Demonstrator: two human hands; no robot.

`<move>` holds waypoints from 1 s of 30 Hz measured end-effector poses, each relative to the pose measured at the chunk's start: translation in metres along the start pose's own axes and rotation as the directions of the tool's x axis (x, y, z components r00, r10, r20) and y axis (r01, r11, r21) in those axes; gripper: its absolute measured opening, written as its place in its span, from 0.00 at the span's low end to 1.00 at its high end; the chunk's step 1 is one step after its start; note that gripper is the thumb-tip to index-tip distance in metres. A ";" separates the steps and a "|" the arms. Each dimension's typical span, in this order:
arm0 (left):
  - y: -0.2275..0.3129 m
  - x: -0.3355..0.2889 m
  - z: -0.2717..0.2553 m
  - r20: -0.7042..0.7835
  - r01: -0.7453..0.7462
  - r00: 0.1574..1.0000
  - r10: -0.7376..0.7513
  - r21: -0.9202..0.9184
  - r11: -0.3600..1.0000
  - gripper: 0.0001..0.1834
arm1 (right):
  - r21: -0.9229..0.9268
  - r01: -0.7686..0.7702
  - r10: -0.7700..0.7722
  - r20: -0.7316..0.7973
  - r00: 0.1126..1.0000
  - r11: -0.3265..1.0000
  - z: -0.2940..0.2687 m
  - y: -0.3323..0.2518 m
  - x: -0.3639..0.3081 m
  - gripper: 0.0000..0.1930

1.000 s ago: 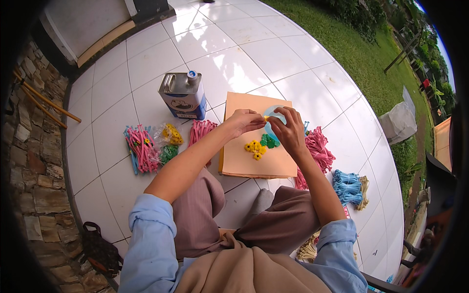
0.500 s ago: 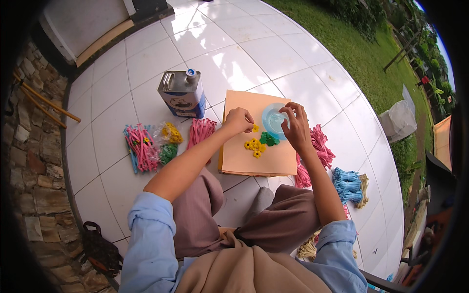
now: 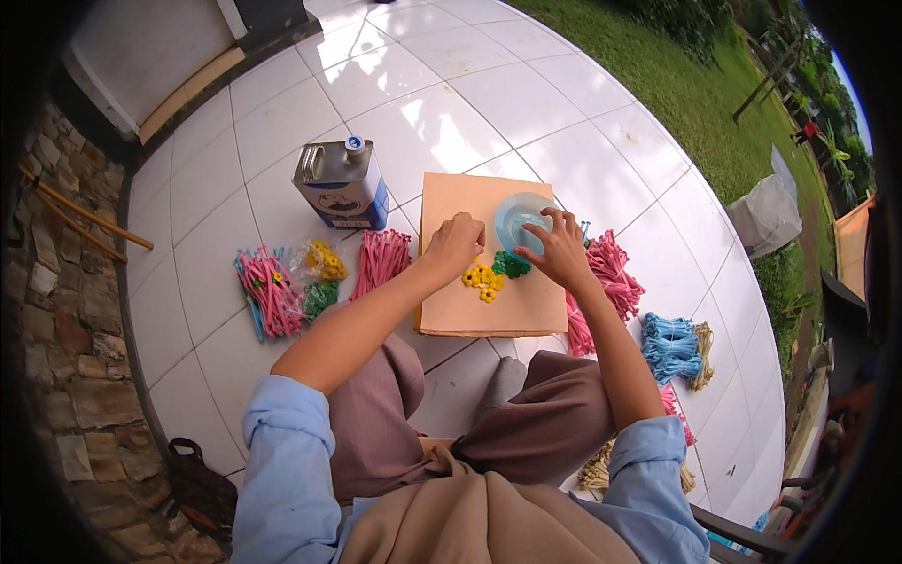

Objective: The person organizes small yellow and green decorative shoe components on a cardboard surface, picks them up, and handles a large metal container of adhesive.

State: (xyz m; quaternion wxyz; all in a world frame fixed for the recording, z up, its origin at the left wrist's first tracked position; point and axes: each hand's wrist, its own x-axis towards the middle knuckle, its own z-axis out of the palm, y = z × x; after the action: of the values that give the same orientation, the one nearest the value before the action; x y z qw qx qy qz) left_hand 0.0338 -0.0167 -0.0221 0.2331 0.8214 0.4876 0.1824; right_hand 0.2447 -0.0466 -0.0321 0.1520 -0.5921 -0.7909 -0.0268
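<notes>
A board covered in peach-coloured sheet (image 3: 507,310) lies before my knees. On its left part my left hand (image 3: 458,244) is closed with the knuckles up; whatever its fingers hold is hidden. Yellow flower-shaped pieces (image 3: 483,278) lie in a cluster just below it. Beside them is a small heap of green pieces (image 3: 511,264). My right hand (image 3: 561,249) reaches over the near right rim of a shallow translucent blue bowl (image 3: 512,218), fingers bent and thumb apart, with nothing visible between them. The thumb tip is close to the green heap.
Left of the board are pink bundles (image 3: 382,263), a bag of yellow pieces (image 3: 325,261) and a metal can (image 3: 343,186). More pink bundles (image 3: 614,277) and blue bundles (image 3: 670,340) lie to the right. White tiles (image 3: 404,103) meet grass (image 3: 601,38).
My left hand has turned knuckles-up, and the yellow flower piece by its fingertips no longer shows. My right hand has dipped lower, its thumb nearer the green pieces. The view has shifted slightly.
</notes>
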 end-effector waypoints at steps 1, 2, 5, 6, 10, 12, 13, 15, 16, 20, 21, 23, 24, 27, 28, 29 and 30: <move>-0.001 0.000 0.000 0.001 0.000 1.000 0.000 0.002 1.000 0.06 | 0.002 -0.001 0.001 -0.001 1.000 1.000 0.001 0.000 0.000 0.22; -0.002 0.001 -0.001 0.064 -0.033 0.997 0.035 -0.039 0.999 0.07 | -0.007 0.005 -0.005 0.010 1.000 1.000 0.002 0.001 0.000 0.24; -0.007 0.001 0.002 0.161 -0.074 0.983 0.087 -0.087 0.993 0.09 | -0.005 0.016 -0.016 0.041 0.999 1.000 0.002 0.001 0.000 0.28; -0.009 0.001 0.004 0.196 -0.091 0.975 0.107 -0.091 0.992 0.10 | 0.005 0.017 -0.017 0.055 0.998 1.000 0.000 0.001 0.001 0.29; -0.014 0.003 0.008 0.213 -0.089 0.971 0.109 -0.099 0.991 0.12 | 0.013 0.014 -0.015 0.071 0.997 1.000 -0.002 -0.003 0.002 0.29; -0.014 0.004 0.008 0.222 -0.104 0.967 0.123 -0.098 0.990 0.13 | 0.013 0.017 -0.019 0.102 0.995 1.000 -0.004 -0.003 0.004 0.30; -0.014 0.004 0.008 0.221 -0.103 0.968 0.122 -0.097 0.990 0.13 | 0.013 0.019 -0.020 0.102 0.995 1.000 -0.005 -0.004 0.004 0.30; -0.012 0.004 0.008 0.291 -0.098 0.946 0.142 -0.163 0.982 0.13 | 0.221 -0.077 0.064 0.065 0.996 0.972 -0.007 -0.005 0.004 0.27; -0.011 0.004 0.008 0.290 -0.097 0.946 0.142 -0.165 0.982 0.13 | 0.220 -0.077 0.064 0.066 0.996 0.972 -0.008 -0.005 0.005 0.27; -0.011 0.002 0.014 0.278 -0.079 0.955 0.109 -0.115 0.990 0.12 | 0.308 -0.021 0.030 -0.024 0.999 0.951 -0.012 -0.013 0.010 0.21; -0.011 0.001 0.014 0.245 -0.093 0.963 0.109 -0.078 0.993 0.12 | 0.333 0.011 0.005 -0.045 0.999 0.943 -0.014 -0.015 0.011 0.18; -0.010 0.001 0.015 0.272 -0.114 0.953 0.136 -0.094 0.989 0.11 | 0.373 0.046 -0.022 -0.067 0.997 0.927 -0.016 -0.016 0.013 0.16; -0.008 0.002 0.014 0.299 -0.139 0.939 0.169 -0.117 0.983 0.11 | 0.407 0.077 -0.044 -0.089 0.995 0.910 -0.018 -0.016 0.013 0.13; -0.006 0.004 0.010 0.274 -0.180 0.940 0.203 -0.107 0.978 0.10 | 0.432 0.107 -0.054 -0.133 0.990 0.895 -0.022 -0.017 0.017 0.10; -0.009 0.004 0.010 0.273 -0.178 0.941 0.200 -0.104 0.979 0.10 | 0.434 0.110 -0.056 -0.135 0.989 0.894 -0.022 -0.019 0.018 0.10; -0.013 0.003 0.009 0.275 -0.133 0.944 0.180 -0.183 0.974 0.10 | 0.451 0.116 -0.053 -0.151 0.987 0.885 -0.023 -0.021 0.018 0.09; -0.010 0.004 0.005 0.280 -0.092 0.945 0.167 -0.263 0.960 0.10 | 0.463 0.118 -0.044 -0.166 0.985 0.879 -0.024 -0.020 0.018 0.09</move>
State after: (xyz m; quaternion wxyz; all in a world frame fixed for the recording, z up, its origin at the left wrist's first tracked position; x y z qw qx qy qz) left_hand 0.0309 -0.0102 -0.0316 0.3918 0.8346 0.3646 0.1302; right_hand 0.2263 -0.0415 -0.0011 0.3493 -0.5001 -0.7840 0.1149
